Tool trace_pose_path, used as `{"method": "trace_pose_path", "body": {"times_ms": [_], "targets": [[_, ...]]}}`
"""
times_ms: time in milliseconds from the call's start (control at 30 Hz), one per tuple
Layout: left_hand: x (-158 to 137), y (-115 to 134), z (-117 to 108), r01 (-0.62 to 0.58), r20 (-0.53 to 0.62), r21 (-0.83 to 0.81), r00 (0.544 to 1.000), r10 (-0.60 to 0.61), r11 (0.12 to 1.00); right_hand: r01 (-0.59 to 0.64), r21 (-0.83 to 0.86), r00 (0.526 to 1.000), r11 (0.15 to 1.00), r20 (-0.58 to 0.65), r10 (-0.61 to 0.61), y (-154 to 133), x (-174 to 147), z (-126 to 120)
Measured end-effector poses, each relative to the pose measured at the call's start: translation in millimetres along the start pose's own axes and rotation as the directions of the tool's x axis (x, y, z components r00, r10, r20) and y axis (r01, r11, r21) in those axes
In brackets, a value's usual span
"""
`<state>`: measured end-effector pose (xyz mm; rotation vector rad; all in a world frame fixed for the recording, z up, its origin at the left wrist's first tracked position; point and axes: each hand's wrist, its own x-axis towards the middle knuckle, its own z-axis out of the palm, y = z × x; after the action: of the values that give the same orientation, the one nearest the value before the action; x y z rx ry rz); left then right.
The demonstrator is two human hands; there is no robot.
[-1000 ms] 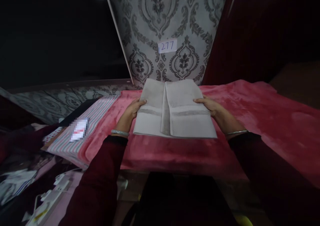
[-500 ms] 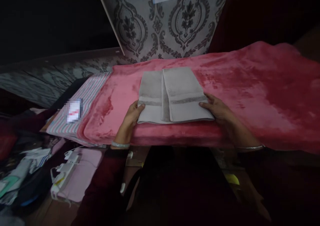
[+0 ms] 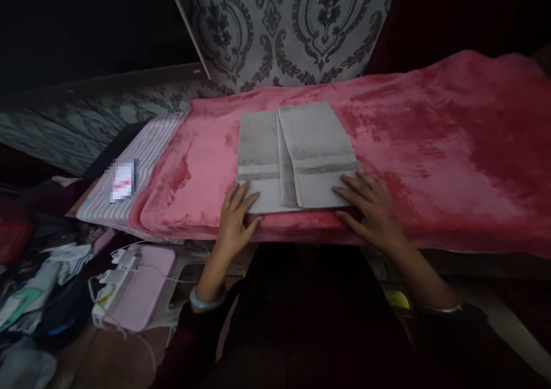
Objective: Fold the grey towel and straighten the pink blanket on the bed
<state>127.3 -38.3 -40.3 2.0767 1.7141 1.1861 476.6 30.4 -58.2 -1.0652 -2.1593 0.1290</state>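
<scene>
A light grey towel (image 3: 318,133) with darker bands lies on a pink plush blanket (image 3: 413,142), its two sides folded in toward the middle. The right flap's inner edge slants across the centre, and a narrow strip shows between the flaps. My left hand (image 3: 236,220) rests on the towel's near left corner, fingers spread and thumb apart. On the near right corner lies my right hand (image 3: 372,205), also with fingers spread. Neither hand grips the cloth.
At the left, a striped cloth (image 3: 150,142) carries a small blurred packet (image 3: 123,181). Below it, a power strip (image 3: 114,280) with cables lies on a pink board (image 3: 148,288). Clothes (image 3: 64,263) are heaped at lower left. A dark screen (image 3: 99,27) stands behind, beside a patterned wall (image 3: 271,33).
Both hands have let go of the towel's side edges. They now lie flat with spread fingers at its near corners. The towel's near edge is flatter on the blanket.
</scene>
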Motion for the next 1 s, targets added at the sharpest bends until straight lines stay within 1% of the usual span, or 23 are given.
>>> {"method": "trace_pose_path", "body": {"times_ms": [67,133,300,400,500,600,700,767,933,1000], "targets": [[0.3,-0.2,2.3,-0.021,0.035,0.028,0.999,0.02,0.999,-0.001,-0.009,1.0,1.0,0.021,0.001,-0.7,1.9,5.0],[4.4,-0.5,3.2,-0.007,0.037,0.037,0.999,0.006,0.999,-0.023,0.016,1.0,1.0,0.02,0.023,0.2,5.7,8.8],[16.9,5.1,6.4,0.092,0.005,-0.016,0.996,-0.092,0.996,-0.044,0.139,0.999,0.989,0.006,0.043,-1.3,15.0,12.5],[19.9,9.3,9.6,0.147,-0.027,-0.045,0.989,-0.148,0.988,-0.093,0.168,0.996,0.981,-0.002,0.094,-3.4,20.0,13.4],[20.3,10.6,10.0,0.172,-0.029,-0.078,0.984,-0.175,0.982,-0.167,0.151,0.986,0.974,0.024,0.166,-2.6,26.5,14.4],[20.3,9.8,8.2,0.144,-0.017,-0.106,0.989,-0.147,0.984,-0.215,0.1,0.976,0.972,0.045,0.211,-0.4,33.0,16.1],[20.7,9.6,6.8,0.092,-0.014,-0.11,0.995,-0.094,0.99,-0.213,0.066,0.977,0.975,0.03,0.211,0.2,36.4,17.9],[21.2,10.6,6.4,0.086,-0.008,-0.091,0.996,-0.088,0.992,-0.201,0.055,0.979,0.978,0.019,0.201,-0.8,36.5,18.5],[22.5,14.6,6.5,0.173,-0.03,-0.098,0.984,-0.177,0.98,-0.209,0.093,0.978,0.973,0.018,0.209,-4.7,34.7,17.9],[22.7,14.6,7.0,0.175,-0.042,-0.083,0.983,-0.179,0.981,-0.206,0.118,0.978,0.971,0.011,0.206,-5.6,34.2,17.4]]}}
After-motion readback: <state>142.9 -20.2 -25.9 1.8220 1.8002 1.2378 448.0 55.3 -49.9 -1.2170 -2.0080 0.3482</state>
